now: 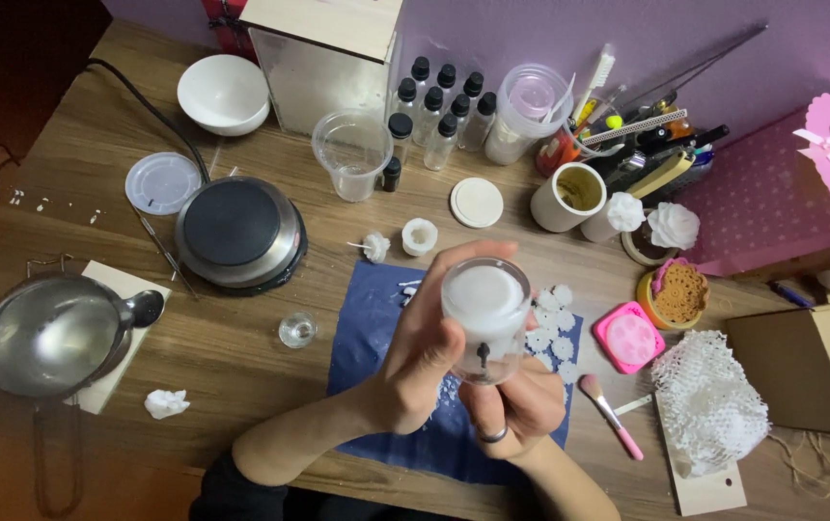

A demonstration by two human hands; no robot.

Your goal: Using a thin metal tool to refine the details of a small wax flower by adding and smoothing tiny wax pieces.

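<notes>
Both hands held a clear glass jar [485, 318] filled w/ white wax, raised above the blue mat [376, 338] at worktop [241, 386] centre. Left hand [420, 362]: fingers wrapped round the jar's left side, thumb pressed against the front wall. Right hand [516, 405], ring on one finger: cupped beneath the jar base, fingers curled shut around it. A small dark mark sat on the jar front. White wax flowers [550, 328] lay on the mat just right of the jar. Approx. left: electric hot plate [239, 232], steel pouring pot [48, 333]. Right: pink brush [610, 415], pink mould [629, 337].
</notes>
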